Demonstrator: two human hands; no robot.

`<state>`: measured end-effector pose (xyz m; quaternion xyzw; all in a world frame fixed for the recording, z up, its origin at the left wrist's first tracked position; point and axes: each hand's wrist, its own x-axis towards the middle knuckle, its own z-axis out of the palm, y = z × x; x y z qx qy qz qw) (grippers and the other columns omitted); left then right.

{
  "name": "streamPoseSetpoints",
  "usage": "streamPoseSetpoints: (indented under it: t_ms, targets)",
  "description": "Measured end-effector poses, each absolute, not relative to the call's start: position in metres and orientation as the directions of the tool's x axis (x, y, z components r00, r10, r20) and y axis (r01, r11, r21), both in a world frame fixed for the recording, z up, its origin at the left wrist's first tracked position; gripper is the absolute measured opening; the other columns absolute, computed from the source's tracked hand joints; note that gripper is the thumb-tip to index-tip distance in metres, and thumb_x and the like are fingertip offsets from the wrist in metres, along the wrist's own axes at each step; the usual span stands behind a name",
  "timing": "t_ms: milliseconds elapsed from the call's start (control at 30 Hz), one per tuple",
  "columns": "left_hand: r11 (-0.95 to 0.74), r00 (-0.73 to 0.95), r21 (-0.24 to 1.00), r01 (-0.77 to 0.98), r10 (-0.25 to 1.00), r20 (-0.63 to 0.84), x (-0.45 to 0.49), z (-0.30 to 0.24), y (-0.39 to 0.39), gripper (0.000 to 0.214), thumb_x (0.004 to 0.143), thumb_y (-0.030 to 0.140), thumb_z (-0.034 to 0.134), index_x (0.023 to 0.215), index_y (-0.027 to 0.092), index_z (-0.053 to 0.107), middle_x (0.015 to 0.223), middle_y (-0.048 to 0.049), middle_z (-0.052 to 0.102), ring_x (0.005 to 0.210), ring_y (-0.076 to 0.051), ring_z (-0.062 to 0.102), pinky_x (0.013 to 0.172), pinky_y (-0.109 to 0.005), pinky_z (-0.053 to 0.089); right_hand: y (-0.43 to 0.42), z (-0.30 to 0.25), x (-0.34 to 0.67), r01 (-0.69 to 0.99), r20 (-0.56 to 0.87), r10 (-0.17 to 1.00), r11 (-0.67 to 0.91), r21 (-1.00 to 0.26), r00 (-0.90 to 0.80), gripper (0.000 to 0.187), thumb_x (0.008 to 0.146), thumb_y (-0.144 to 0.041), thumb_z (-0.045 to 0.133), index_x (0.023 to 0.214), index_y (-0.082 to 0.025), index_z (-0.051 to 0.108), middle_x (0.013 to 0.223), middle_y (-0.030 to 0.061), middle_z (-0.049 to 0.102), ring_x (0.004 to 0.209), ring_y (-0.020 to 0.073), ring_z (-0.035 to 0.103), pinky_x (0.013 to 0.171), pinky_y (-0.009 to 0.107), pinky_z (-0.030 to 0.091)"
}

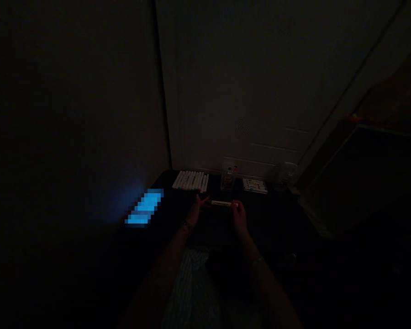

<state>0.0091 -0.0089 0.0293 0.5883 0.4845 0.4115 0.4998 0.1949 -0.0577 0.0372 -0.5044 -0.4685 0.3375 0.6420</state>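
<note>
A white marker (221,203) lies level above the dark table, its right end pinched in the fingers of my right hand (239,216). My left hand (193,214) is at the marker's left end with its fingers spread; the dimness hides whether a fingertip touches it. Beyond my left hand, a row of white markers (191,181) lies side by side, some showing coloured ends. Behind the held marker stands a clear container (229,177) with a few items in it. To its right is a flat case of white markers (255,185).
The room is very dark. A bright blue pixelated screen (144,209) glows at the table's left side. Another clear container (286,175) stands at the back right. A wall (233,91) rises behind the table (270,224), and a large dark panel (366,173) leans at the right.
</note>
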Motion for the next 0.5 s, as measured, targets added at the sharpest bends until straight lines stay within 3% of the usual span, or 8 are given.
streamPoseSetpoints:
  t_ms: [300, 500]
  targets:
    - [-0.077, 0.266, 0.991, 0.113, 0.963, 0.045, 0.010, 0.037, -0.014, 0.072, 0.081, 0.052, -0.006, 0.119, 0.024, 0.049, 0.113, -0.0040, 0.059, 0.088, -0.018, 0.056, 0.074, -0.035, 0.035, -0.047, 0.025, 0.201, -0.225, 0.140, 0.882, 0.264, -0.938, 0.450, 0.033, 0.074, -0.053, 0.046, 0.073, -0.020, 0.047, 0.060, -0.0049, 0.040, 0.052, 0.0078, 0.036, 0.051, 0.020, 0.031]
    - [-0.069, 0.257, 0.988, 0.135, 0.966, 0.032, 0.010, 0.038, -0.014, 0.074, 0.081, 0.052, -0.006, 0.118, 0.022, 0.050, 0.110, -0.0044, 0.061, 0.084, -0.017, 0.056, 0.074, -0.034, 0.036, -0.048, 0.025, 0.201, -0.170, 0.144, 0.894, 0.234, -0.957, 0.424, 0.033, 0.075, -0.053, 0.045, 0.077, -0.020, 0.049, 0.060, -0.0042, 0.041, 0.052, 0.0084, 0.035, 0.050, 0.021, 0.030]
